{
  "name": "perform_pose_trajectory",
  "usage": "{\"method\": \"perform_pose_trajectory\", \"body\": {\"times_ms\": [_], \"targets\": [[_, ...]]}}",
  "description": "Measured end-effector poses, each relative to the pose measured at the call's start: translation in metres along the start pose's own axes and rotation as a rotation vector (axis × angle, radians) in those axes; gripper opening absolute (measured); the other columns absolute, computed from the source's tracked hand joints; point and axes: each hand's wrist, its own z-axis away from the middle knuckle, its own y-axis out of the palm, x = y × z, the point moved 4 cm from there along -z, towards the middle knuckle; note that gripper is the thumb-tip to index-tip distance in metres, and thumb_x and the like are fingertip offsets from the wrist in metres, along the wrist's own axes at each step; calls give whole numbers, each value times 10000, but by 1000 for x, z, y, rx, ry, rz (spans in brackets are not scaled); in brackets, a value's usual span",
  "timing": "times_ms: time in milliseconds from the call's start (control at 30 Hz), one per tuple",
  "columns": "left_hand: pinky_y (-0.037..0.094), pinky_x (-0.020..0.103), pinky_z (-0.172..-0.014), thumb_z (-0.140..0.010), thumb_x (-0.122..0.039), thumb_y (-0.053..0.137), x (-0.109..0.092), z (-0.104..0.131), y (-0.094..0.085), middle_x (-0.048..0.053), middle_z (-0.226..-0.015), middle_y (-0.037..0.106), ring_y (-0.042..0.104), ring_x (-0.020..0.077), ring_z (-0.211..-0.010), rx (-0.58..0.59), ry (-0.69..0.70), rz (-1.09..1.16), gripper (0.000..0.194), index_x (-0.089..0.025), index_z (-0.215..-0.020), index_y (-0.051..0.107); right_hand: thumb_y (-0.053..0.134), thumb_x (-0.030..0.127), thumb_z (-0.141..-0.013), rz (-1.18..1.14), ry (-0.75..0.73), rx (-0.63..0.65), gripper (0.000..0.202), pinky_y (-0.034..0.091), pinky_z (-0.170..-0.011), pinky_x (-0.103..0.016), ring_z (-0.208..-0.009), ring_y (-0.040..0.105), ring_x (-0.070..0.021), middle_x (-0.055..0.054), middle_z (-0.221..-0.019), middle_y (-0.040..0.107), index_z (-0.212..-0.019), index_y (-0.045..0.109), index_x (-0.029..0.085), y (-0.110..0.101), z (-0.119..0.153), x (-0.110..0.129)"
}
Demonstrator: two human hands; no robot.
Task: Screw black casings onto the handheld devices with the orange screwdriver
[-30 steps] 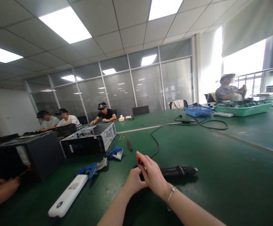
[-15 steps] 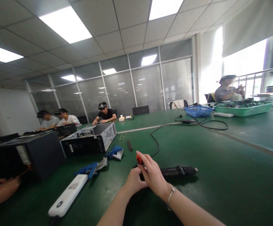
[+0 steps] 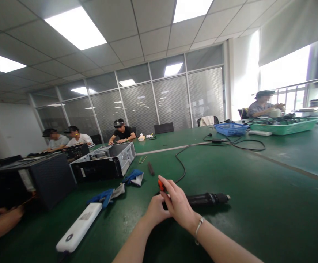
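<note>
Pinched between the fingers of my right hand [image 3: 179, 204] is a small orange-and-black piece [image 3: 161, 185], held upright; its lower part is hidden. My left hand [image 3: 156, 211] is curled just beneath, its fingertips tucked behind the right hand, so I cannot make out what it grips. The two hands touch. Beyond them a black electric screwdriver [image 3: 208, 199] lies on the green table [image 3: 252, 226], its metal tip pointing right. A black cord [image 3: 181, 160] runs behind my hands and away across the tabletop.
Left are blue-and-grey gloves [image 3: 104, 197], a white oblong case [image 3: 79, 228], an open computer case [image 3: 104, 160] and a dark computer tower [image 3: 49, 179]. A co-worker's hands [image 3: 2, 223] work beside it. Far right stand a blue basket [image 3: 230, 129] and a green basket [image 3: 285, 128].
The orange piece has turned slightly between my right fingers and shows more orange. My hands otherwise keep the same place.
</note>
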Motion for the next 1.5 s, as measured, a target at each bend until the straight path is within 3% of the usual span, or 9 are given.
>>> {"method": "perform_pose_trajectory", "body": {"times_ms": [133, 333, 667, 900, 1167, 1333, 1500], "targets": [[488, 246, -657, -704, -185, 664, 3, -2, 4, 61, -836, 731, 644, 201, -730, 6, 44, -34, 208, -100, -886, 718, 415, 119, -910, -13, -8, 19, 618, 537, -839, -360, -971, 586, -203, -98, -1134, 575, -1482, 232, 266, 0, 1, 2], [462, 211, -596, -681, -226, 700, 0, 0, 1, 31, -760, 721, 634, 177, -668, 11, -6, -1, 251, -109, -902, 720, 479, 165, -903, 5, 2, -7, 571, 547, -797, -350, -934, 591, -207, -89, -1091, 583, -1442, 330, 280, 2, 2, -6], [480, 226, -628, -694, -202, 676, -2, 0, 0, 54, -811, 730, 648, 192, -713, -12, 26, 12, 199, -101, -861, 718, 418, 125, -920, -22, 1, 30, 613, 525, -864, -355, -982, 590, -198, -86, -1132, 595, -1485, 227, 271, 2, 2, -1], [481, 222, -634, -665, -206, 719, -3, 1, -2, 48, -823, 734, 658, 198, -731, 10, -22, 38, 264, -102, -907, 726, 430, 150, -925, 14, 14, 1, 573, 540, -778, -338, -895, 596, -195, -77, -1058, 608, -1463, 283, 279, 4, 2, -7], [499, 244, -705, -710, -157, 666, 1, -2, 2, 52, -849, 733, 653, 193, -749, 3, 67, -6, 216, -115, -914, 720, 413, 134, -911, 16, 5, 22, 625, 518, -907, -369, -1018, 597, -205, -93, -1156, 609, -1491, 209, 250, 4, 6, -4], [486, 239, -674, -700, -204, 691, -3, -1, 1, 25, -805, 719, 635, 188, -721, -11, 60, -44, 259, -142, -950, 711, 503, 164, -888, 22, 5, 22, 626, 530, -856, -374, -1001, 593, -219, -84, -1147, 600, -1462, 275, 271, 2, 4, -4], [494, 237, -682, -688, -213, 703, -6, 1, -2, 39, -818, 731, 657, 198, -733, 30, 7, 47, 286, -120, -957, 719, 462, 151, -914, 27, 12, -7, 567, 542, -775, -337, -887, 605, -195, -75, -1045, 612, -1448, 314, 268, 3, 3, -7]]}}
